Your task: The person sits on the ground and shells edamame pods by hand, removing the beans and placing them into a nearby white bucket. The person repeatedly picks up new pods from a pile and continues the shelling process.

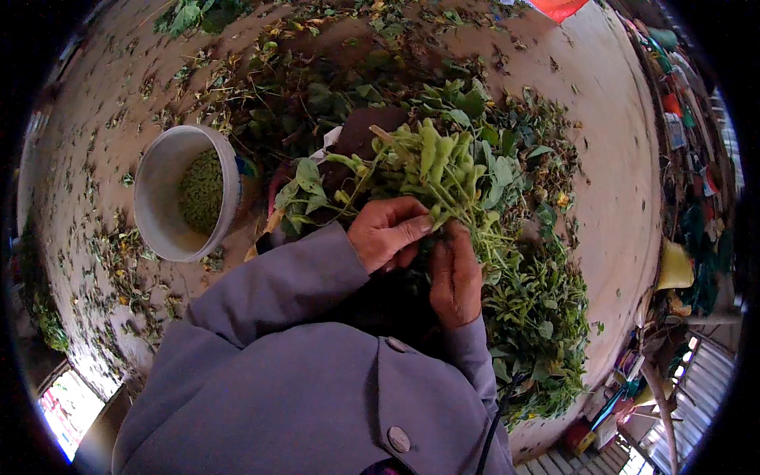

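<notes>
A bunch of green soybean pods (439,154) on their stems lies before me, over my knees. My left hand (392,234) pinches a green pod (439,218) at the near edge of the bunch between thumb and forefinger. Close beside it, my right hand (457,270) has its fingers closed on the stems just to the right of that pod; its fingertips are partly hidden. A leafy bean stalk (309,190) sticks out to the left above my left sleeve. On the left, a white plastic bucket (151,196) stands tilted in view, with green pods or beans inside.
Uprooted bean plants (540,332) are heaped along my right side. Stripped leaves and stems (273,89) litter the floor ahead and to the left. Mixed goods and a yellow container (675,264) line the right wall, and a red-orange bag (558,7) lies at the top.
</notes>
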A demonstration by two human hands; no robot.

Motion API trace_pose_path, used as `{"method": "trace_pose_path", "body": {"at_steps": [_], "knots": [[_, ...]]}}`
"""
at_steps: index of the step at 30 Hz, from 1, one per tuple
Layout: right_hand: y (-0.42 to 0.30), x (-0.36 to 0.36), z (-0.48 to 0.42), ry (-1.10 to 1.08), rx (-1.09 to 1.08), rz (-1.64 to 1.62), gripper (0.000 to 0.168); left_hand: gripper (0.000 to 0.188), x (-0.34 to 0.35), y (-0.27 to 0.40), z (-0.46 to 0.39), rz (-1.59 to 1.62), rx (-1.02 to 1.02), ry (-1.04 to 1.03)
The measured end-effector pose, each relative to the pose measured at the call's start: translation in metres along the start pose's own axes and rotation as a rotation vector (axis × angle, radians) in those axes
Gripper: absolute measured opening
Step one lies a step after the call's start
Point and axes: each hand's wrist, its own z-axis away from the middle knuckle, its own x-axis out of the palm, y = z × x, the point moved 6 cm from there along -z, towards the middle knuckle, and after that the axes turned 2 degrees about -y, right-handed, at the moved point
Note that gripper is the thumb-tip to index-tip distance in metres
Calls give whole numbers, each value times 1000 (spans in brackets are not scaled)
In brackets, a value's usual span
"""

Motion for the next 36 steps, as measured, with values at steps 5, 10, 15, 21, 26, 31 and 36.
{"method": "trace_pose_path", "body": {"at_steps": [5,10,15,21,26,31,36], "knots": [[11,6,5,-94,332,-448,29,23,-1,-8,-3,30,5,-7],[9,8,3,-95,354,-594,30,17,2,0,0,-33,18,44],[14,11,6,-84,393,-654,30,15,3,0,-1,-123,132,68],[29,18,8,87,60,-458,33,22,3,8,-3,-512,570,253],[17,17,9,70,84,-313,33,24,1,-1,-3,-354,319,225],[23,18,10,32,154,-314,31,22,5,-1,1,-268,260,177],[18,9,8,-45,289,-317,29,25,3,-9,1,-166,78,92]]}}
